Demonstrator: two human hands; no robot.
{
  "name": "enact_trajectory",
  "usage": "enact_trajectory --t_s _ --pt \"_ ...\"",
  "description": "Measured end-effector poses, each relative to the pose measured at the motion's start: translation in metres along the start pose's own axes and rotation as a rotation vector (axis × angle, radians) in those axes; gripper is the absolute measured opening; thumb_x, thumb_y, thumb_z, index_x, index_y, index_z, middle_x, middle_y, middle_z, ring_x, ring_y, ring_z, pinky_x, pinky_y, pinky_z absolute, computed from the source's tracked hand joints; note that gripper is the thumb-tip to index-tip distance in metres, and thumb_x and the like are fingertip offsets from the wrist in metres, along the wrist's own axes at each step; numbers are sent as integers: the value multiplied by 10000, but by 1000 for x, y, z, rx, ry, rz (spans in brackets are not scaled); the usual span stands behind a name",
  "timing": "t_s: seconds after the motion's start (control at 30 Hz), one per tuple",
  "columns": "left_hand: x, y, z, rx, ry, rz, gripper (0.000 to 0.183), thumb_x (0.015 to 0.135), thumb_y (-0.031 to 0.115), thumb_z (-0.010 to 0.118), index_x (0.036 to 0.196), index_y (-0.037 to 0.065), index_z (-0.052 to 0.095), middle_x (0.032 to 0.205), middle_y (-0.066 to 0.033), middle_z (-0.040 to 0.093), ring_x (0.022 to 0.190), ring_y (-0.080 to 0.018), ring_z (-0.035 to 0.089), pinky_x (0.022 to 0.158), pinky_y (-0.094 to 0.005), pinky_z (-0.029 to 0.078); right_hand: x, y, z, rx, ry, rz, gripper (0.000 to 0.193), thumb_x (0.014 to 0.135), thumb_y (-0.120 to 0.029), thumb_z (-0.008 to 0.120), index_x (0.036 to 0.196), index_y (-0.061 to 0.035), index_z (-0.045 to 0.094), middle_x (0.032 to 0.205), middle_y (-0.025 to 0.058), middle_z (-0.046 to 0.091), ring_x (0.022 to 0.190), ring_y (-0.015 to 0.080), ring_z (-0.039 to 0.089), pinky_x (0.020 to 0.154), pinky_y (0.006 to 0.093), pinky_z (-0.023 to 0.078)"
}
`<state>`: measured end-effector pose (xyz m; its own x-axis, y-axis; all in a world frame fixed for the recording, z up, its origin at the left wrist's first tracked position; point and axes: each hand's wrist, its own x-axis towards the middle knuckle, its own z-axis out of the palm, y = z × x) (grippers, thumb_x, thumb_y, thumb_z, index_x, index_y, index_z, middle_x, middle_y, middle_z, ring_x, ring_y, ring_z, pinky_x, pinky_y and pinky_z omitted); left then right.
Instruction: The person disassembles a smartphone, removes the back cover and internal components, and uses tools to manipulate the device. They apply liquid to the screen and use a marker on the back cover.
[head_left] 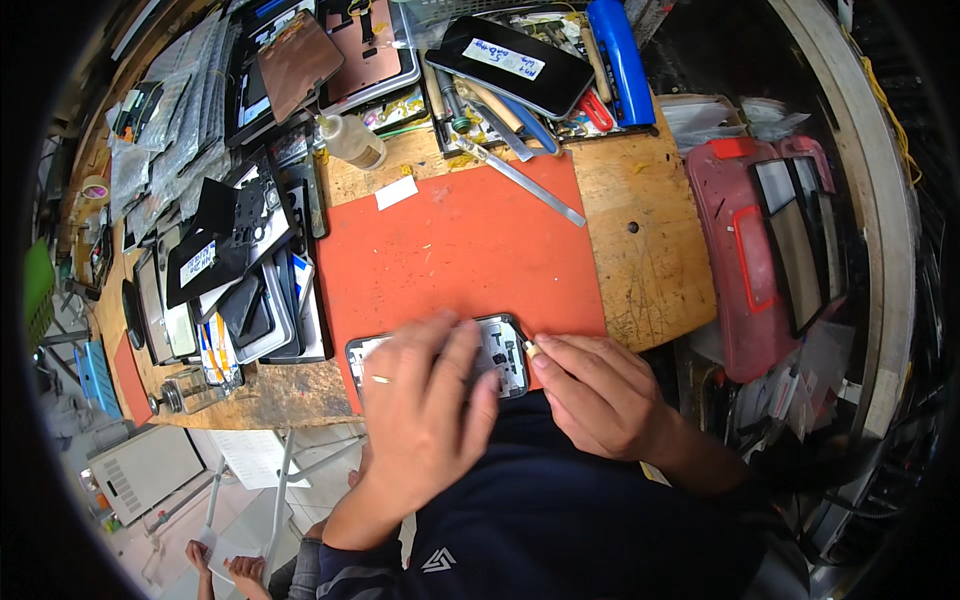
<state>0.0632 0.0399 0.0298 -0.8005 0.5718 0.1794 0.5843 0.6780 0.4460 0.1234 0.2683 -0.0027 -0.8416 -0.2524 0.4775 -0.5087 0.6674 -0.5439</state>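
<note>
At the near edge of the orange mat (460, 250) lies an opened phone frame (505, 352), its dark rim around a pale inside with small dark parts. Spread over its left and middle portion is my left hand (420, 400), slightly blurred, fingers apart and a ring on one of them; it hides much of the frame. My right hand (605, 395) pinches a slim tool (532, 347) with a cream-coloured section and a dark, thin tip. That tip is at the frame's right end, by the upper corner. Most of the tool's handle is hidden in my fingers.
Left of the mat are stacked phone parts (240, 230) and a translucent bottle (352, 142). Beyond it, a tray holds hand tools (490, 105), a black phone (510, 65) and a blue cylinder (620, 60). A metal strip (530, 185) crosses the mat. Another person's hands (245, 572) show lower left.
</note>
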Motion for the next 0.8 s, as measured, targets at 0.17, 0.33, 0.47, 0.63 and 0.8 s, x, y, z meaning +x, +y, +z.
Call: enact_trajectory --t_s 0.17,0.33,0.47,0.63,0.8 --pt "-9 12 25 0 -6 21 564 864 216 847 1391 42 745 1352 -155 669 1225 -364 600 1033 -476 466 0 -2 1 -31 -9 16 321 888 4 769 1186 120 736 1189 258 746 1043 374 774 884 438 655" --pt "-8 8 27 23 8 64 571 843 225 852 1377 48 760 1330 -147 680 1205 -351 604 1014 -473 478 0 3 -2 -29 -43 1 314 925 -31 755 1214 90 741 1226 232 746 1077 355 767 906 434 634" --pt "-12 2 32 31 41 110 589 815 231 851 1367 43 768 1294 -138 702 1195 -345 618 1010 -471 485 13 34 -21 64 -164 -74 307 947 -60 732 1238 32 762 1274 172 757 1121 306 753 923 419 576" --pt "-18 2 26 33 -9 123 616 815 251 844 1388 40 760 1355 -153 707 1252 -357 637 1070 -475 504 23 66 -34 188 -283 -95 323 948 -118 734 1262 -62 789 1311 79 781 1152 224 735 942 395 493" --pt "-30 2 23 39 -116 94 644 918 310 803 1500 57 690 1535 -152 640 1488 -349 549 1234 -482 446 42 61 -17 215 -303 -140 288 953 -116 730 1228 -75 807 1295 63 795 1154 221 733 937 398 494"
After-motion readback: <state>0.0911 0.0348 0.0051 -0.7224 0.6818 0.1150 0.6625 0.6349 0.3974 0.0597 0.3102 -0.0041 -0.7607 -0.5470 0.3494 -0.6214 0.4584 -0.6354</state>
